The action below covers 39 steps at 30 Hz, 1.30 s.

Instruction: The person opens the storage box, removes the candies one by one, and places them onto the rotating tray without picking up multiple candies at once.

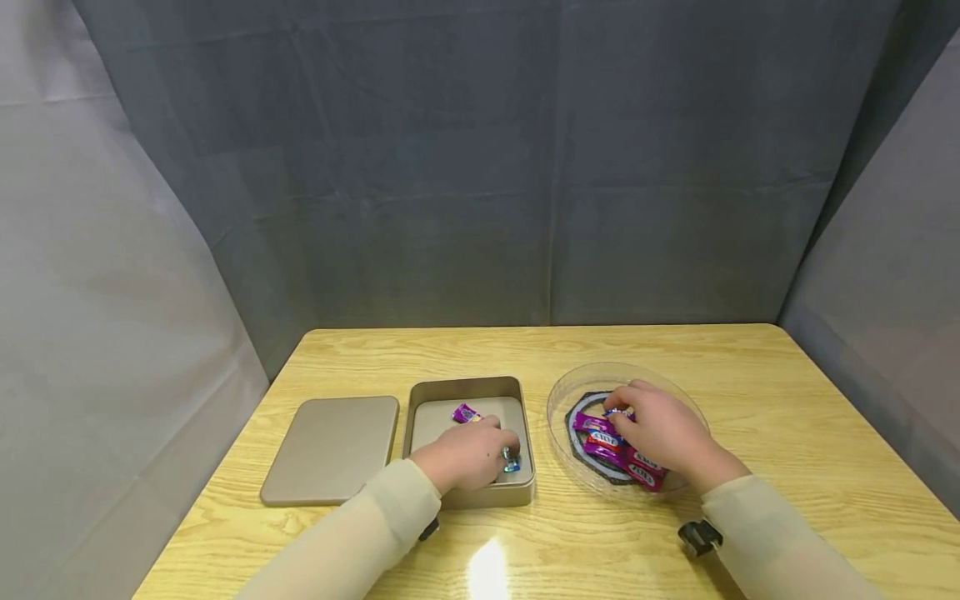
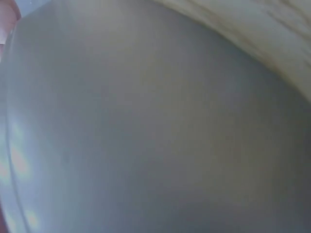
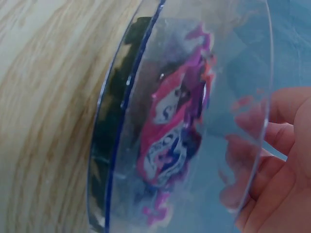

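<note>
Over an open beige tin (image 1: 436, 497), my left hand (image 1: 468, 452) reaches down with curled fingers. It pinches a small blue-and-silver wrapped candy (image 1: 512, 461) low inside the tin. Beyond that hand a purple wrapped candy (image 1: 465, 413) lies on the tin's floor, partly covered by it. My right hand (image 1: 660, 429) dips into a clear round bowl (image 1: 558, 400), its fingertips on a blue-wrapped candy (image 1: 618, 412) that it pinches. Several purple and red wrapped candies (image 1: 603, 446) lie beneath; in the right wrist view, red candies (image 3: 167, 145) show through the bowl's wall.
A flat beige lid (image 1: 333, 450) lies left of the tin on the wood-grain table (image 1: 480, 354). Grey cloth (image 1: 420, 183) hangs behind the table and along both sides. The tin's blurred outer wall (image 2: 155, 116) fills most of the left wrist view.
</note>
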Available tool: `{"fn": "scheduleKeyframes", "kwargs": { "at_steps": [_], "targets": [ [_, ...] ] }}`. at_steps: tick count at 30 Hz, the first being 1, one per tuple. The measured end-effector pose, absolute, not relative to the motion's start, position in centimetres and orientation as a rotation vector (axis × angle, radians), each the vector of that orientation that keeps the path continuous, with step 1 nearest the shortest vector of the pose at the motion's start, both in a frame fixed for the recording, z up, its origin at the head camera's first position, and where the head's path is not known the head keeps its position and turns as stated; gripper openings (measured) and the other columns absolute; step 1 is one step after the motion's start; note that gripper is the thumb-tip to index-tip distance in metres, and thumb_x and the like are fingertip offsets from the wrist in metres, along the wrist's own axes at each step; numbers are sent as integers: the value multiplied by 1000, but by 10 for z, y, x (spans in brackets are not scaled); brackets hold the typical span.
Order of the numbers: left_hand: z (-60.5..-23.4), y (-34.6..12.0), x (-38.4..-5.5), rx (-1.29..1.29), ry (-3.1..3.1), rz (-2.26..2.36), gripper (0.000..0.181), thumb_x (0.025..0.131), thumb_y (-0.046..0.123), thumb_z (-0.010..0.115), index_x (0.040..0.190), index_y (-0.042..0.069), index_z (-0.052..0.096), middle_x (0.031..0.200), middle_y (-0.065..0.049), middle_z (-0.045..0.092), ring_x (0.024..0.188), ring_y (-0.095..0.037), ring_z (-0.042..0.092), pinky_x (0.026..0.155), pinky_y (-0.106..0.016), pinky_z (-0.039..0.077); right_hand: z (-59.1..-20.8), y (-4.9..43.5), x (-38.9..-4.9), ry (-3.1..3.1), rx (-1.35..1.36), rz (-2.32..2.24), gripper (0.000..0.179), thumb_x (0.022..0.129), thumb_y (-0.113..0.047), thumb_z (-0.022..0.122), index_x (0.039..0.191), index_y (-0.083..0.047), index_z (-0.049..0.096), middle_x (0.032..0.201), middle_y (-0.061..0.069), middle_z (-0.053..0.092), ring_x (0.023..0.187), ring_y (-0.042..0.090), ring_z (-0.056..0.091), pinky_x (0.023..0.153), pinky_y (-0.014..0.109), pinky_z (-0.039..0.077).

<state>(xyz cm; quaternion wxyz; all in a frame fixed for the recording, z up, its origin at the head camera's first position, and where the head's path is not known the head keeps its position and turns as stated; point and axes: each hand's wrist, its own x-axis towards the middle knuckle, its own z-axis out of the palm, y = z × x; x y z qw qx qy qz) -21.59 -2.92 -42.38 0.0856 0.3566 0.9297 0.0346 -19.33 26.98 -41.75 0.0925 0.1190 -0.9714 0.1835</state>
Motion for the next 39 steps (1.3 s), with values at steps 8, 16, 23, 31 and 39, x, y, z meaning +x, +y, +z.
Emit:
{"fn": "scheduleKeyframes", "kwargs": {
  "at_steps": [8, 16, 23, 31, 39],
  "targets": [
    [-423, -28, -217, 1092, 2788, 134, 33, 93, 6, 62, 117, 25, 74, 108, 5, 60, 86, -8, 54, 70, -28, 50, -419, 269, -193, -2866, 366, 567, 14, 94, -19, 65, 106, -15, 73, 106, 2, 67, 93, 23, 65, 83, 51, 54],
    [-426, -28, -220, 1010, 2809, 64, 19, 85, 8, 73, 88, 25, 64, 88, 10, 50, 76, -7, 48, 64, -30, 46, -422, 267, -192, -2855, 401, 603, 14, 94, -19, 65, 104, -13, 73, 107, 3, 70, 111, 35, 63, 95, 56, 49],
    [-430, -32, -224, 1002, 2841, 78, 24, 88, 16, 74, 79, 25, 54, 78, 12, 51, 70, -8, 49, 62, -31, 43, -421, 263, -191, -2837, 423, 597, 13, 94, -19, 67, 103, -14, 74, 103, 0, 69, 105, 30, 65, 91, 54, 51],
    [-421, -43, -223, 1015, 2936, 343, 14, 92, 16, 71, 86, 22, 60, 76, 15, 56, 69, -7, 52, 63, -29, 45, -418, 251, -185, -2820, 465, 621, 13, 95, -22, 69, 106, -18, 74, 103, -6, 68, 96, 18, 64, 85, 46, 54],
    [-404, -44, -207, 1065, 2948, 605, 5, 97, 26, 70, 99, 24, 66, 84, 17, 60, 73, -3, 54, 67, -25, 47, -408, 230, -175, -2803, 572, 716, 9, 95, -20, 70, 103, -23, 71, 96, -14, 64, 86, 8, 61, 76, 37, 53]
  ]
}}
